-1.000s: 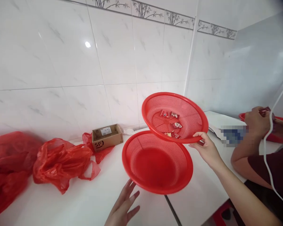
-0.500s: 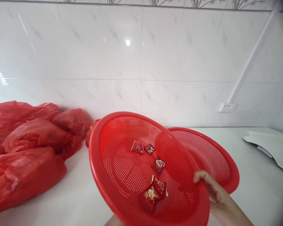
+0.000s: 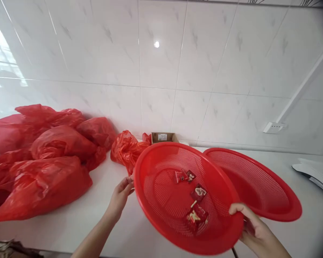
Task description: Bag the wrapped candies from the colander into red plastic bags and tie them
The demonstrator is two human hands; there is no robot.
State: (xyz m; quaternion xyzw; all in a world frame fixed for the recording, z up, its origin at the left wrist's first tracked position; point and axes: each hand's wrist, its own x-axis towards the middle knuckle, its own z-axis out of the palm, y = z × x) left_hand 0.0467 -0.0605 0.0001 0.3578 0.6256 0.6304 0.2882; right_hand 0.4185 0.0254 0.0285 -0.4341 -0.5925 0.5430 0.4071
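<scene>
A round red plastic basket (image 3: 164, 229) with a perforated bottom is held tilted above the white table. My right hand (image 3: 251, 222) grips its right rim, the thumb over the edge inside and the other fingers beneath. At the left rim is my left hand (image 3: 121, 197), its bent fingertips closed at the edge; the rim partly hides them. Several small wrapped packets lie inside on the perforated bottom, among them a dark red packet (image 3: 198, 193) and a gold-printed packet (image 3: 193, 217). Behind it, a second red basket (image 3: 274, 186) rests on the table, partly covered.
Filled red plastic bags (image 3: 51, 182) are piled on the left of the table (image 3: 107, 229). A crumpled red bag (image 3: 126, 147) and a small open cardboard box (image 3: 163, 137) stand by the tiled wall. White sheet-like material (image 3: 316, 175) lies far right, below a wall socket (image 3: 274, 127).
The view has turned left and down. My left hand, mostly hidden before, now shows at the basket's left rim. The cardboard box has come into sight; the packets remain inside the basket.
</scene>
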